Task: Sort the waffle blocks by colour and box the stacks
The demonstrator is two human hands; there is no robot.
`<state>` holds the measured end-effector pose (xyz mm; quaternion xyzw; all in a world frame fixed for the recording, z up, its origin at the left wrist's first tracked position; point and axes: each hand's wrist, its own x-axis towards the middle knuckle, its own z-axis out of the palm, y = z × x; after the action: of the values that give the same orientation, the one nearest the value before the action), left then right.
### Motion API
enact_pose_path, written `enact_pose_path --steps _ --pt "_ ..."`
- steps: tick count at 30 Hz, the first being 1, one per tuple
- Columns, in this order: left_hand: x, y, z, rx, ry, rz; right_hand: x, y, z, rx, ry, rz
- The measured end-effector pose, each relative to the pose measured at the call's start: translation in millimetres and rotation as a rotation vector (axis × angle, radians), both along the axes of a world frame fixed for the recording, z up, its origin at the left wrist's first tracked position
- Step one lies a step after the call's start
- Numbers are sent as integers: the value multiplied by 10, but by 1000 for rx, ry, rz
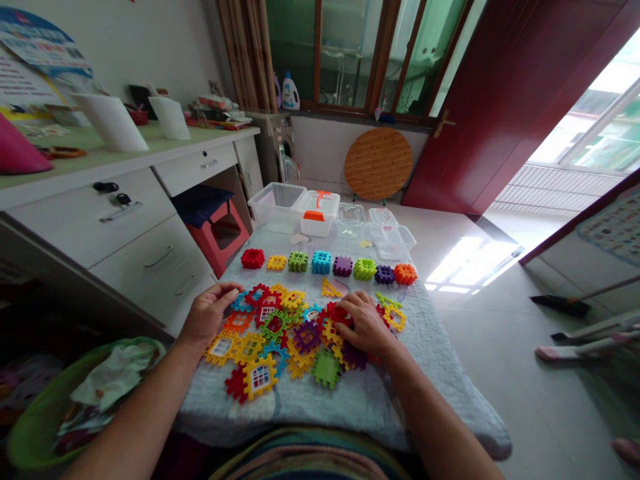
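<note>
A loose pile of flat plastic interlocking building tiles (270, 327) in many colours lies on the cloth-covered table before me. Several have toothed edges and window-like grids. My left hand (211, 312) is at the pile's left edge, thumb and fingers stretched out beside a blue tile (242, 302), with nothing visible between them. Over the right part of the pile, my right hand (367, 325) spreads its fingers, touching red and yellow tiles; its palm hides some of them. Near its thumb are a purple tile (306, 338) and a green tile (327, 369). A yellow triangular piece (330, 289) lies behind.
Beyond the pile stands a row of assembled cubes, from a red cube (253, 259) to an orange cube (405, 274). Clear plastic boxes (277, 203) and a lidded box with orange latches (319, 215) stand at the far end. A stool (223, 230) is left of the table.
</note>
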<state>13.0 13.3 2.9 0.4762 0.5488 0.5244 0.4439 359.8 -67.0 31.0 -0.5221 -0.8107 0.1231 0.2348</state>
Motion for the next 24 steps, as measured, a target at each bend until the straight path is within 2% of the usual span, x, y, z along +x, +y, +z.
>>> enact_pose_path --steps 6,13,20,24 --pt "41 -26 55 8 71 11 38 24 -19 37 143 -43" --pt "41 -19 43 18 78 10 109 85 -83 -34 382 -313" --pt "36 -11 26 24 109 6 218 116 -150 103 145 -329" --pt "27 -8 10 5 60 7 254 84 -151 89 -24 -402"
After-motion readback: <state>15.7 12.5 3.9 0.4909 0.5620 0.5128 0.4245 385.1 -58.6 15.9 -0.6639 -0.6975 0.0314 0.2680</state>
